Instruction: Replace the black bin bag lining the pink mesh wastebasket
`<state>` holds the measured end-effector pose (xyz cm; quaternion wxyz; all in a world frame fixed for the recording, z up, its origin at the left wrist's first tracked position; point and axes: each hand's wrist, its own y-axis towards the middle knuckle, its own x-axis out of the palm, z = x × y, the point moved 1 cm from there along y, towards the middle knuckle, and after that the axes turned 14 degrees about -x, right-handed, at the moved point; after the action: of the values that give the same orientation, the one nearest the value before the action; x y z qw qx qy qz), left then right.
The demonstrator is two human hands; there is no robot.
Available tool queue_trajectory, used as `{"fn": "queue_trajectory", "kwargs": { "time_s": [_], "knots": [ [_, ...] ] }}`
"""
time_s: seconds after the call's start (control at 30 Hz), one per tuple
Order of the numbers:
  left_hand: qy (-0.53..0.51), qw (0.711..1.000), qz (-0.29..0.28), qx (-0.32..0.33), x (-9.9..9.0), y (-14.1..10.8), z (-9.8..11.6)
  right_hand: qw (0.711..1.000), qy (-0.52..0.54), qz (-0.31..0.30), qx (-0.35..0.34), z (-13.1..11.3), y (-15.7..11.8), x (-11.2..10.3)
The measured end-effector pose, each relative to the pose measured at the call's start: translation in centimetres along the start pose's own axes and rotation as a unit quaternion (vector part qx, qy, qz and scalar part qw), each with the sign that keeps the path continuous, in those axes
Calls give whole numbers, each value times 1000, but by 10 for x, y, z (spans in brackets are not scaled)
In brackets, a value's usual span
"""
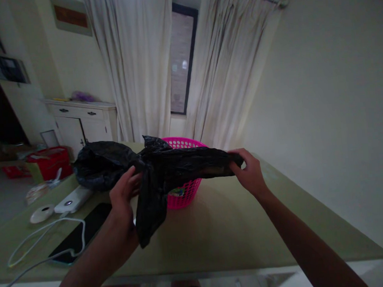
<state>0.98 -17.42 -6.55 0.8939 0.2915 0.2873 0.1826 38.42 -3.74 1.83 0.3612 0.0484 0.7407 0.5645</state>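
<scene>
Both forearms (97, 257) are extended, and black plastic (192, 163), stretched but apparently not yet opened out, is held before the pink basket (189, 191), pinched by fingertips of the right hand (251, 172) and curled fingers of the left hand (123, 197).

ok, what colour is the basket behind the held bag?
Bright pink. The basket shows best in the head view, partly hidden by the black bag.
</scene>
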Motion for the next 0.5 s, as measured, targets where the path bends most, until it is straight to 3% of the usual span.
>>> {"fn": "queue_trajectory", "kwargs": {
  "time_s": [0.13, 0.23, 0.3, 0.4, 0.5],
  "knots": [
    [128, 989, 21, 66, 7, -12, 4, 994, -53, 27, -91, -10, -1, -2],
    [111, 990, 67, 47, 7, 16, 13, 993, 10, -25, -118, -24, 4, 3],
    [42, 994, 99, -15, 4, 53, 15, 994, 59, -43, -76, -32, 11, 9],
    [13, 987, 79, -136, 0, 114, 8, 993, 115, -26, 30, -34, 22, 19],
    [51, 974, 40, -216, 2, 153, -7, 982, 134, -16, 135, -20, 25, 30]
  ]
}}
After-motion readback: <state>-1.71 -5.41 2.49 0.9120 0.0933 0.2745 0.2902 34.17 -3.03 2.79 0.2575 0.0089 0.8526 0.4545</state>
